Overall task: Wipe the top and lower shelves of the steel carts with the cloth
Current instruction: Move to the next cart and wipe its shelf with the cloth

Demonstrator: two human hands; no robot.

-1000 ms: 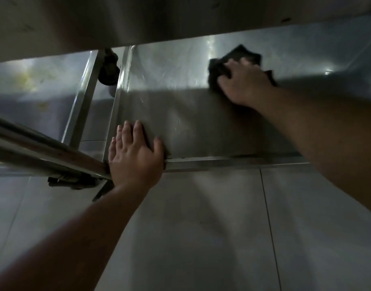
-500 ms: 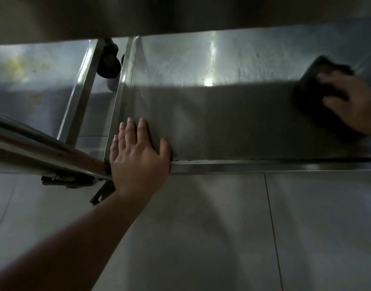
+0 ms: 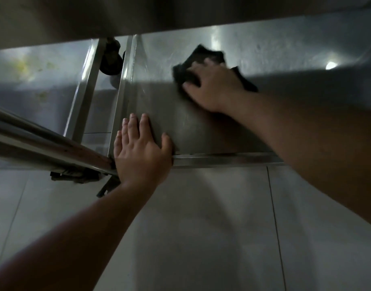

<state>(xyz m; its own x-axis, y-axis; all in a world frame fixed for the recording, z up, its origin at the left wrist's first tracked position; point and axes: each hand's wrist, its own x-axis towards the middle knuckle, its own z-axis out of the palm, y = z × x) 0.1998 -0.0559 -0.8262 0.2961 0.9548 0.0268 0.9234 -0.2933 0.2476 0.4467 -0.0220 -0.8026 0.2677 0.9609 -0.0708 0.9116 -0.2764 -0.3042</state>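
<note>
We press our right hand (image 3: 212, 85), fingers spread, onto the dark cloth (image 3: 193, 66) at the far middle of the lower shelf (image 3: 201, 131). Our left hand (image 3: 140, 152) lies flat, bracing the near-left corner. Overlapping, even-pressure strokes should serve best, reaching corners and rims.

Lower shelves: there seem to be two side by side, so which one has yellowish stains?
The left lower shelf, past the cart legs. It shows yellowish smears, while the right lower shelf, where the right hand presses the dark cloth, looks unstained.
</note>
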